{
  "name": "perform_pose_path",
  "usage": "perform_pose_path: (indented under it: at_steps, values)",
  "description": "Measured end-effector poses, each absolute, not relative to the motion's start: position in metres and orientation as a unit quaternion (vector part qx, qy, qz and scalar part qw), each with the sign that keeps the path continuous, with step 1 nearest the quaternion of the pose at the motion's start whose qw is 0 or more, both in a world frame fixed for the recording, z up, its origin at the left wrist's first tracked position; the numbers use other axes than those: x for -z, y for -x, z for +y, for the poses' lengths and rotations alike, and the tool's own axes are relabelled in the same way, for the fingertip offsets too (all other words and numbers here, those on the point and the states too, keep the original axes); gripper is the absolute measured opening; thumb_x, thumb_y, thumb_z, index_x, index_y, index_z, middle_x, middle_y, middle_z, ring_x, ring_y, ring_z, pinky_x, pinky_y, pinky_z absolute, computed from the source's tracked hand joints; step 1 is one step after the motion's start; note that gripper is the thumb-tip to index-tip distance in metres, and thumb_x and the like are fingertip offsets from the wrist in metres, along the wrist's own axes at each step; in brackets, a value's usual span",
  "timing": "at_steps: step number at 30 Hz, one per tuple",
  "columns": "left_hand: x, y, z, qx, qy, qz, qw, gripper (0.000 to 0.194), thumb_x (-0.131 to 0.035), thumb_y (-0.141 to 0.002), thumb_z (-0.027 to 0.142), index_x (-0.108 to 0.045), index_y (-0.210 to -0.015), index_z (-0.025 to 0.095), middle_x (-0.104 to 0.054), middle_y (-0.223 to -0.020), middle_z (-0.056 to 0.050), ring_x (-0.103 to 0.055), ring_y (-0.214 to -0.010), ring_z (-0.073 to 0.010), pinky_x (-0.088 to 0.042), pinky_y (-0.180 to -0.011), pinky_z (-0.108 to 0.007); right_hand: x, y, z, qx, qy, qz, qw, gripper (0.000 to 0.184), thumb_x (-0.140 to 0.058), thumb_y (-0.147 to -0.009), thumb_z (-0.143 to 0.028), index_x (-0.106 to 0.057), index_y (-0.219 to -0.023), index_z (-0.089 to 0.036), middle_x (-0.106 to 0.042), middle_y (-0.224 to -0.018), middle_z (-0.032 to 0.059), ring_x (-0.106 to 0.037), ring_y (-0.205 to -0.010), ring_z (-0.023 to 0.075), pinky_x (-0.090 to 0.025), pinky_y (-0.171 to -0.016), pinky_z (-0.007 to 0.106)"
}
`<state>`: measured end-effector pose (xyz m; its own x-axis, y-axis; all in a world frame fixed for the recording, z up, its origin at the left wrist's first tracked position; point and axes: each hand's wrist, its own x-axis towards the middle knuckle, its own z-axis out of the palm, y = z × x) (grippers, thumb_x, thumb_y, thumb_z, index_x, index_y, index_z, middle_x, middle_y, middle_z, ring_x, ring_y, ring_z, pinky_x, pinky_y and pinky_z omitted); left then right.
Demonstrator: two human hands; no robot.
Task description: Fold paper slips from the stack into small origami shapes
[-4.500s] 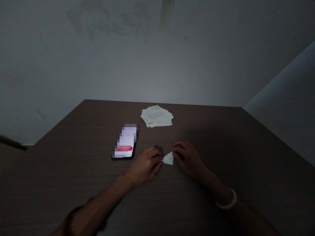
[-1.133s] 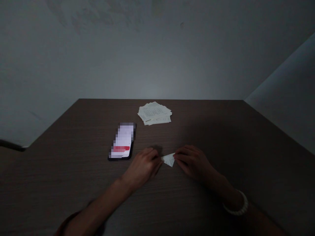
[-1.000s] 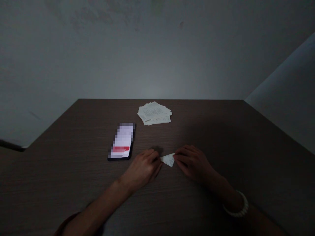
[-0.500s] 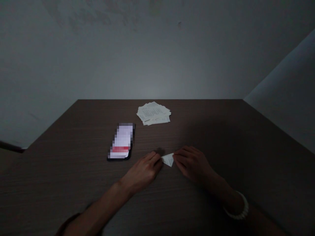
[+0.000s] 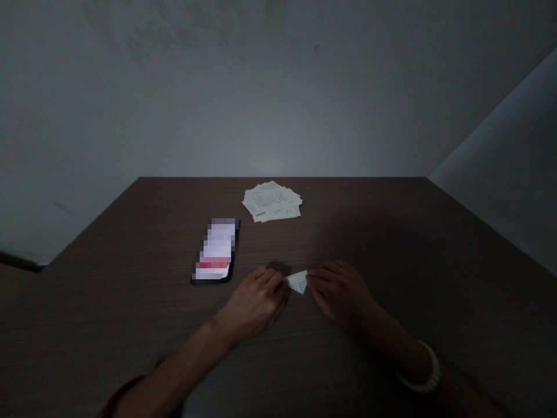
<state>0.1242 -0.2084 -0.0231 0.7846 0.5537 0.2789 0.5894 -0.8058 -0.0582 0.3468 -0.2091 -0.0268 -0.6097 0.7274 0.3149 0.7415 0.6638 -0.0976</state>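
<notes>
A small folded piece of printed paper (image 5: 298, 282), roughly triangular with one point towards me, lies low over the table between my hands. My left hand (image 5: 260, 299) pinches its left corner, the fingers curled and pressed together. At the right corner, my right hand (image 5: 339, 290) has its fingertips closed on the paper. Both corners are hidden under the fingers. A pale beaded bracelet (image 5: 429, 371) circles my right wrist.
Left of my hands lies a phone (image 5: 216, 247) with its screen lit and blurred out. Behind it is a fanned stack of printed paper sheets (image 5: 273, 200). The dark wooden table (image 5: 130, 302) meets a pale stained wall (image 5: 270, 116) at the back.
The view has shifted slightly since the earliest frame. The folded paper has turned, its point now towards me. My left fingers have regripped its left corner; my right hand hardly moves in the last second.
</notes>
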Motion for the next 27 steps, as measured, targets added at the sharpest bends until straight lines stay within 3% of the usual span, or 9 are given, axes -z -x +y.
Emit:
perform_pose_path:
  at_steps: [7, 17, 27]
  values:
    - [0.022, -0.122, -0.208, 0.113, 0.943, -0.310, 0.050, 0.022, -0.045, -0.096, 0.023, -0.062, -0.091, 0.011, -0.056, -0.084, -0.007, -0.056, -0.080, -0.0209, -0.046, -0.073, -0.036, 0.031, -0.352, -0.205, -0.056, 0.424, -0.872, 0.238, 0.013, -0.059, -0.085, -0.015, -0.070, -0.084, -0.021, -0.072, -0.096, 0.0020, -0.062, -0.085, 0.0185, -0.043, -0.079, 0.033]
    - [0.016, -0.119, -0.208, 0.106, 0.948, -0.300, 0.013, 0.021, -0.048, -0.093, 0.026, -0.064, -0.090, 0.013, -0.057, -0.085, -0.007, -0.056, -0.080, -0.0217, -0.046, -0.072, -0.037, 0.031, -0.351, -0.205, -0.045, 0.426, -0.873, 0.234, 0.013, -0.059, -0.084, -0.015, -0.070, -0.081, -0.020, -0.072, -0.094, 0.0026, -0.062, -0.085, 0.0194, -0.044, -0.078, 0.035]
    - [0.019, -0.111, -0.196, 0.197, 0.899, -0.334, -0.202, 0.018, -0.053, -0.091, 0.021, -0.070, -0.097, 0.019, -0.057, -0.096, -0.007, -0.054, -0.091, -0.0206, -0.046, -0.079, -0.035, 0.028, -0.344, -0.205, -0.023, 0.432, -0.869, 0.242, 0.008, -0.060, -0.086, -0.018, -0.067, -0.084, -0.019, -0.069, -0.090, 0.0038, -0.056, -0.086, 0.0204, -0.047, -0.080, 0.035]
